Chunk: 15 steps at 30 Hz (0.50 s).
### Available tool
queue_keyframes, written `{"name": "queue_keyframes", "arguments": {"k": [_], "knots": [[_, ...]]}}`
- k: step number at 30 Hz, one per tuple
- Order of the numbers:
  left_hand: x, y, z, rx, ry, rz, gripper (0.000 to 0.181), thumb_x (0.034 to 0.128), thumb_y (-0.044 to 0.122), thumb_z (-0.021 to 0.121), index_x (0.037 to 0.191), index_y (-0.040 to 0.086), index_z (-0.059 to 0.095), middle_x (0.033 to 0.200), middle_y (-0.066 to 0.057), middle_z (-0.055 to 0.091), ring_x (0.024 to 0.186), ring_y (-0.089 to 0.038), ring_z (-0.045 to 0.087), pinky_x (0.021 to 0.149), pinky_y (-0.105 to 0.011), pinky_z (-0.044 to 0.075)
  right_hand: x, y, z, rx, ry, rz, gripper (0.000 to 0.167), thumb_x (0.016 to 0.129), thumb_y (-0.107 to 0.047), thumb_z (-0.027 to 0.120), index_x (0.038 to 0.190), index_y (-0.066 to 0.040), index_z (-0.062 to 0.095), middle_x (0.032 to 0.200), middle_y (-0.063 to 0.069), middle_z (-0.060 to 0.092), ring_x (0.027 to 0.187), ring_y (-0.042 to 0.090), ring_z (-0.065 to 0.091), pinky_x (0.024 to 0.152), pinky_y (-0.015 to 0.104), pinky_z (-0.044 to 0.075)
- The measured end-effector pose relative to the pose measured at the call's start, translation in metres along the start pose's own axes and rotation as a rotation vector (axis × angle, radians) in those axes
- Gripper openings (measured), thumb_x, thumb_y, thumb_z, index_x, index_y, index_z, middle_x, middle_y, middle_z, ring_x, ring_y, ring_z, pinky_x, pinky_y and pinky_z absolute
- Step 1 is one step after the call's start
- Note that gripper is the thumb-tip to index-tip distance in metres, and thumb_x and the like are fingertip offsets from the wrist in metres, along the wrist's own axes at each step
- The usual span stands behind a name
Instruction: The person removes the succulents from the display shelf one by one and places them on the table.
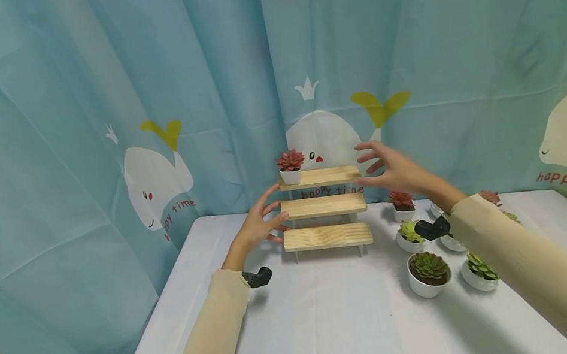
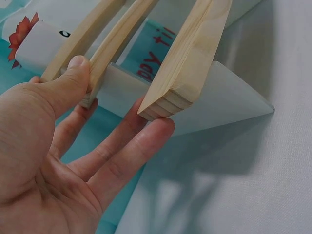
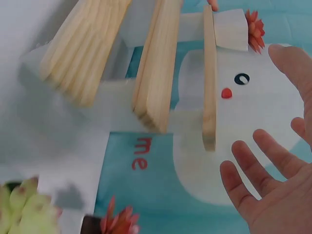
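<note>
A three-tier wooden plant stand [image 1: 323, 206] with pale, translucent side panels stands against the curtain. A red succulent in a white square pot [image 1: 291, 176] sits at the left end of its top tier. My left hand [image 1: 256, 224] is at the stand's left side; in the left wrist view its thumb [image 2: 77, 80] lies on the end of the middle board, with fingers beneath that board and against the lowest one. My right hand [image 1: 390, 171] hovers by the right end of the top tier, fingers spread, holding nothing in the right wrist view.
Right of the stand, several potted succulents stand on the white-covered table [image 1: 307, 343]. Among them are a dark green one [image 1: 429, 265] in front, a yellow-green one [image 1: 410, 233] and a red one [image 1: 402, 201]. A blue curtain [image 1: 223, 58] hangs behind the table.
</note>
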<state>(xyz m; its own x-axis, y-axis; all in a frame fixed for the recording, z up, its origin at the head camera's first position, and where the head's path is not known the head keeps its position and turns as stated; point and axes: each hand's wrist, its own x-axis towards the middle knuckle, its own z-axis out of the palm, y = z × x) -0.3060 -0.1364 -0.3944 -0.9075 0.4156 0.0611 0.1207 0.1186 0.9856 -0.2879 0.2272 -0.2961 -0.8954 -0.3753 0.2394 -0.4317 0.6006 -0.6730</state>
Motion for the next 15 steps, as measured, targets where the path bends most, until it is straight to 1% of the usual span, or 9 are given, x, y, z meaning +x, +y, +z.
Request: {"name": "queue_keyframes", "arguments": {"k": [2,6,11,15], "knots": [[0.000,0.000,0.000,0.000,-0.001,0.010,0.077,0.1019,0.014,0.067,0.162,0.041,0.028,0.165,-0.024,0.026,0.102,-0.041,0.072,0.067,-0.055,0.063,0.007,-0.004,0.005,0.010,-0.001,-0.004,0.080,0.093,-0.031,0.080,0.157,-0.012,0.036,0.147,0.022,0.052,0.122,0.041,0.060,0.095,0.056,0.054],[0.001,-0.001,-0.001,-0.003,-0.013,0.024,0.077,0.1025,0.014,0.066,0.163,0.040,0.027,0.165,-0.027,0.024,0.101,-0.041,0.072,0.066,-0.053,0.063,0.019,-0.011,0.015,0.035,-0.008,-0.010,0.082,0.093,-0.034,0.080,0.158,-0.012,0.035,0.147,0.023,0.050,0.124,0.043,0.058,0.096,0.058,0.054],[0.001,-0.001,0.000,-0.004,-0.007,0.012,0.076,0.1021,0.015,0.067,0.162,0.041,0.028,0.165,-0.023,0.026,0.103,-0.044,0.071,0.067,-0.055,0.063,0.033,-0.020,0.029,0.052,-0.015,-0.013,0.083,0.092,-0.037,0.079,0.158,-0.014,0.034,0.147,0.022,0.051,0.124,0.042,0.058,0.097,0.057,0.054],[0.002,0.001,0.003,-0.007,0.005,0.004,0.076,0.1017,0.016,0.068,0.162,0.041,0.029,0.165,-0.021,0.029,0.099,-0.046,0.071,0.067,-0.055,0.063,0.044,-0.024,0.039,0.064,-0.004,-0.017,0.082,0.093,-0.037,0.079,0.158,-0.015,0.035,0.146,0.020,0.052,0.125,0.040,0.058,0.098,0.057,0.053]]}}
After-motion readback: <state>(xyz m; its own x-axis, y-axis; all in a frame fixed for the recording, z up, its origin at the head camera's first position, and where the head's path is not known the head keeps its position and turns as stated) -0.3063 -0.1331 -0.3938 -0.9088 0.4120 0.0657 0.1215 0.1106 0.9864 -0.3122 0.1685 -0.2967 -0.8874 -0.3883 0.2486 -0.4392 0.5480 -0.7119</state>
